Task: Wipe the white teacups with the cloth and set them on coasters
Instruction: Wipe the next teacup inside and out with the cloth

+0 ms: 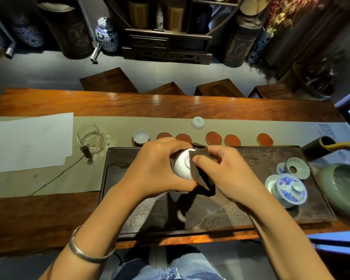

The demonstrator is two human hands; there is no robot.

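My left hand (156, 168) grips a white teacup (182, 165) on its side above the dark carved tea tray (240, 215). My right hand (222, 170) presses a dark brown cloth (202, 178) against the cup's rim and inside. Another white teacup (141, 136) stands upright on the leftmost coaster. A third white teacup (197, 122) rests upside down on the runner behind the coasters. Several bare red round coasters run along the tray's far edge, among them one (164, 136), one (214, 138) and one (264, 139).
A glass pitcher (91, 139) and white paper sheets (29, 142) lie left. On the tray's right stand a blue-and-white lidded gaiwan (289, 188) and a celadon strainer (297, 166). A green bowl (343, 190) sits at the far right. Wooden stools stand behind the table.
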